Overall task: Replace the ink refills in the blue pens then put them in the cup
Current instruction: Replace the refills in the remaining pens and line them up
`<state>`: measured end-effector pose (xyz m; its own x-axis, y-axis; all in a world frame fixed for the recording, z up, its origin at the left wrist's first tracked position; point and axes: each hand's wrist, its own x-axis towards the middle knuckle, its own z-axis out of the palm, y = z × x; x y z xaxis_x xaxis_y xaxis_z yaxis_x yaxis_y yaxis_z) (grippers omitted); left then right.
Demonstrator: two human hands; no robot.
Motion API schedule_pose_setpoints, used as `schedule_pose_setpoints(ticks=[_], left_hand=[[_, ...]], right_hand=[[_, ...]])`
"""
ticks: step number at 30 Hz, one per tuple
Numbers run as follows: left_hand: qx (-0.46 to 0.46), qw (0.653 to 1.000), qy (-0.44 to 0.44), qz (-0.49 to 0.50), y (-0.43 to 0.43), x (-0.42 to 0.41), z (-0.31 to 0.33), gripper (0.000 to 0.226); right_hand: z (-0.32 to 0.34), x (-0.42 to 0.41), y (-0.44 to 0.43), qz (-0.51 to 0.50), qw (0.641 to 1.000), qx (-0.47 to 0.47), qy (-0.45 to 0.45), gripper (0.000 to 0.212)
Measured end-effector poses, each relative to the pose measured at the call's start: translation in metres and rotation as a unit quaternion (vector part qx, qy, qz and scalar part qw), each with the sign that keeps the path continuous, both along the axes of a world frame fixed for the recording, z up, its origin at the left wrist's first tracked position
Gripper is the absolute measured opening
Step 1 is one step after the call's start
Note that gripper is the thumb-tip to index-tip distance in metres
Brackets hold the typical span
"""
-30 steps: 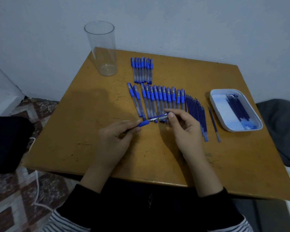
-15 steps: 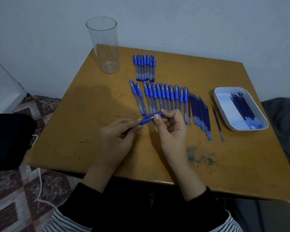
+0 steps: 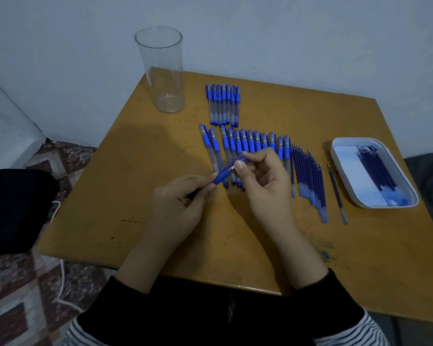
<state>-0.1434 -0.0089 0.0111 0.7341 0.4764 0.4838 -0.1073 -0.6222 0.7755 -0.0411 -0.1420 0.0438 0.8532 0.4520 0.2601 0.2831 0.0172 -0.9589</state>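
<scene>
one pen, barrel hidden in left hand, tip in right hand.

This looks like a plain room in a home: a small, scuffed wooden bench against a bare pale wall at twelve o'clock, with a patterned floor and a black cushion-like thing at nine o'clock.

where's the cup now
In the head view, the clear cup stands on the table at its far left corner, left of the small pen group.
</scene>
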Motion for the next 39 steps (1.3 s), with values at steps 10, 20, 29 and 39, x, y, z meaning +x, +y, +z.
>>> schedule_pose_setpoints(ticks=[10,20,29,39], left_hand=[[0.08,0.977,0.194,0.043,0.08,0.035,-0.001,0.035],[0.145,0.942,0.296,0.067,0.107,0.065,-0.008,0.049],[0.158,0.936,0.308,0.065,0.107,0.065,-0.012,0.053],[0.154,0.936,0.312,0.06,0.106,0.065,-0.009,0.053]], right_hand=[[0.021,0.106,0.076,0.176,0.972,-0.154,0.015,0.012],[0.017,0.146,0.148,0.195,0.943,-0.269,-0.011,0.011],[0.02,0.148,0.155,0.213,0.907,-0.35,-0.095,0.019],[0.019,0.148,0.139,0.223,0.888,-0.389,-0.099,0.02]])
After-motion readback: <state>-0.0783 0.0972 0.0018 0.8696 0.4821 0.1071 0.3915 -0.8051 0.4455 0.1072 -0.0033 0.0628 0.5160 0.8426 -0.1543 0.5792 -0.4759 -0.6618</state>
